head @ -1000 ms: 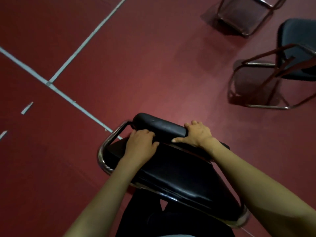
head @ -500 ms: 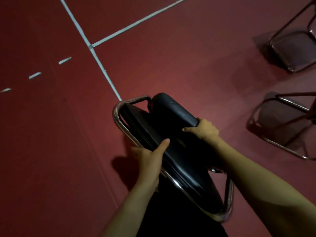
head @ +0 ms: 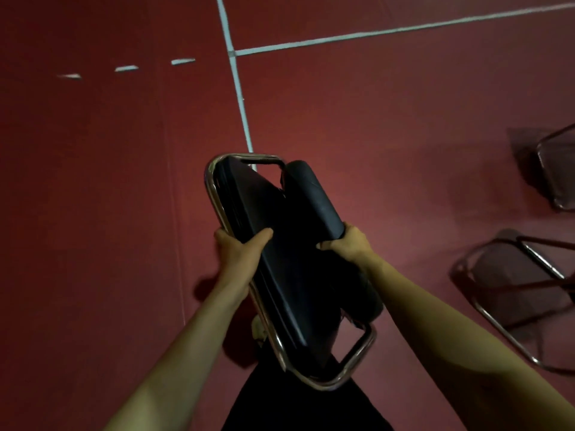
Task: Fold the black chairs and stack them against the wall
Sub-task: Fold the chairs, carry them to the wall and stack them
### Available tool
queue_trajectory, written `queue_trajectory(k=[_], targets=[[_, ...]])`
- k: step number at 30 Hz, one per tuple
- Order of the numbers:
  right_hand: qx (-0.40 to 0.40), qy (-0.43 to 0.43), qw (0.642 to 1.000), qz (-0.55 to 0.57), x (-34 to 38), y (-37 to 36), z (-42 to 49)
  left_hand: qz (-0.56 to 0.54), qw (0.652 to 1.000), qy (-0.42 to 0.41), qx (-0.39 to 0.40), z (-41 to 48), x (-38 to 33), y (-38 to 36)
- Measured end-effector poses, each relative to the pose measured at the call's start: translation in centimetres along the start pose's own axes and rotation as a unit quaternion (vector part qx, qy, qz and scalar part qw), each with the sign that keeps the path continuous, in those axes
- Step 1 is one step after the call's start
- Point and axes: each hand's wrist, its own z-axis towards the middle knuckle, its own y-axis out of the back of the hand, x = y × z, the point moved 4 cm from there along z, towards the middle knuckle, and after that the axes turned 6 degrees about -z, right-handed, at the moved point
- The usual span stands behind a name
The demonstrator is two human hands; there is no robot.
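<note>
A folded black chair (head: 280, 244) with a chrome tube frame hangs in front of me, held off the red floor. My left hand (head: 238, 253) grips its left frame edge, thumb lying across the black seat. My right hand (head: 350, 245) grips the lower end of the padded backrest on the right side. The seat and backrest lie close together, nearly flat. Two more chairs stand at the right: the chrome base of a chair (head: 510, 290) lower right and another chair base (head: 557, 172) at the right edge, both cut off by the frame.
The red floor (head: 109, 213) carries white court lines (head: 239, 98) that meet in a T at the top, with short dashes at upper left. My dark trousers (head: 298, 405) show at the bottom.
The view has swung left, so the two standing chairs slid to the right edge. The folded chair has turned more upright in my hands, and my left hand moved onto its left frame edge.
</note>
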Motion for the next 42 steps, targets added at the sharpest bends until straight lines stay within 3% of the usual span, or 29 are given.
queue_trajectory(k=[8, 13, 16, 23, 27, 31, 42], targets=[[-0.028, 0.016, 0.998, -0.049, -0.5, -1.6, 1.3, 0.01, 0.999, 0.037, -0.029, 0.3, 1.3, 1.0], [-0.04, 0.038, 0.998, -0.025, -1.8, 0.1, 2.4, -0.074, 0.996, 0.042, 0.009, -0.9, 1.4, -1.0], [-0.044, 0.031, 0.997, -0.061, -1.5, 1.9, 2.9, -0.093, 0.995, 0.029, 0.035, -1.5, 1.0, -2.5], [-0.016, 0.108, 0.971, -0.211, 0.9, 2.3, 0.7, -0.153, 0.987, 0.035, 0.015, -4.9, 2.8, -0.8], [0.029, 0.167, 0.948, -0.267, 6.3, -0.2, -3.1, -0.218, 0.975, 0.027, -0.01, -7.6, 2.1, 5.3], [0.076, 0.238, 0.918, -0.309, 14.8, -5.6, -8.6, -0.295, 0.951, 0.016, -0.089, -11.0, 1.2, 15.0], [0.17, 0.454, 0.773, -0.409, 33.9, -33.2, -34.3, -0.416, 0.853, -0.081, -0.304, -28.0, 11.0, 46.9]])
